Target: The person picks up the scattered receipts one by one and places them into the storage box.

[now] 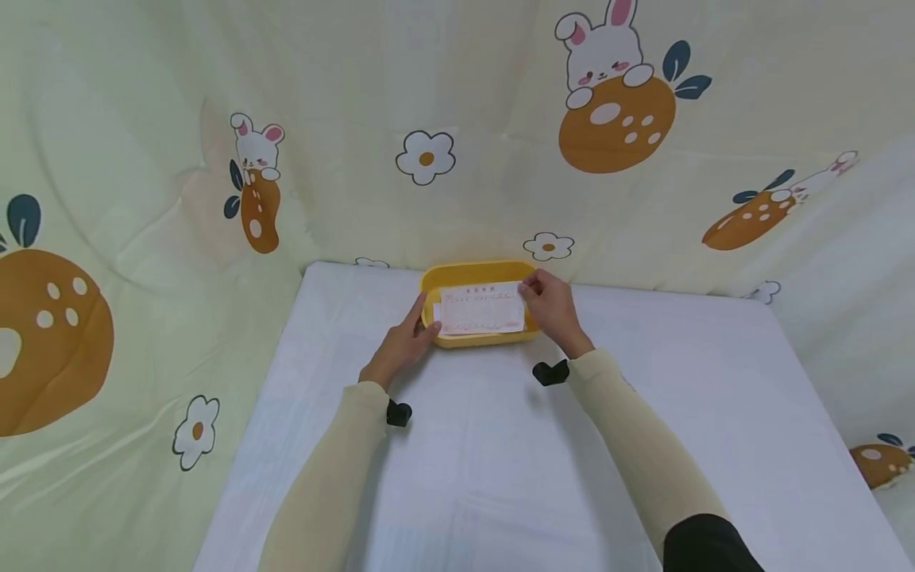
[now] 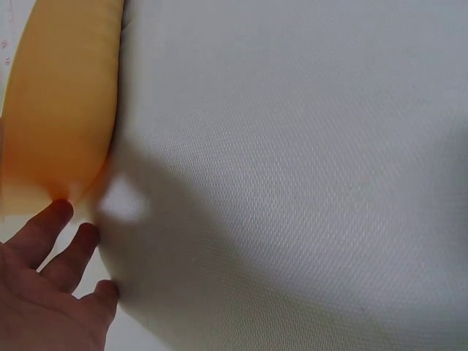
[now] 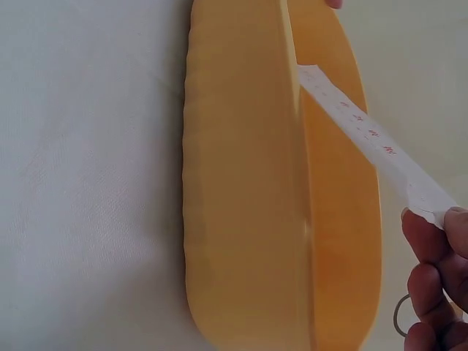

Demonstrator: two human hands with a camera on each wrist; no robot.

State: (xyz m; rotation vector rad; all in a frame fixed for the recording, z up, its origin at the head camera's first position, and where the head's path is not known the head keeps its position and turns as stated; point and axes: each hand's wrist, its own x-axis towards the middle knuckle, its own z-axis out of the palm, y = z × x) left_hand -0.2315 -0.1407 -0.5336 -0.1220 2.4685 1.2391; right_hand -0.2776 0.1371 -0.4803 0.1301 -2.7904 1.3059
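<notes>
A yellow plastic basket stands at the far edge of the white table. My left hand holds its left end, thumb over the rim and fingers along the outer wall; the left wrist view shows one fingertip against the yellow wall. Over the basket lies a white paper slip with pink print. My right hand pinches the slip's upper right corner between thumb and finger. Seen from the right wrist, the slip slants up out of the basket, its raised end in the fingertips. Another white edge shows at the slip's left.
A pale curtain printed with rabbits and flowers hangs right behind the basket. The white tabletop stretches in front, under both forearms. Black straps sit at the wrists.
</notes>
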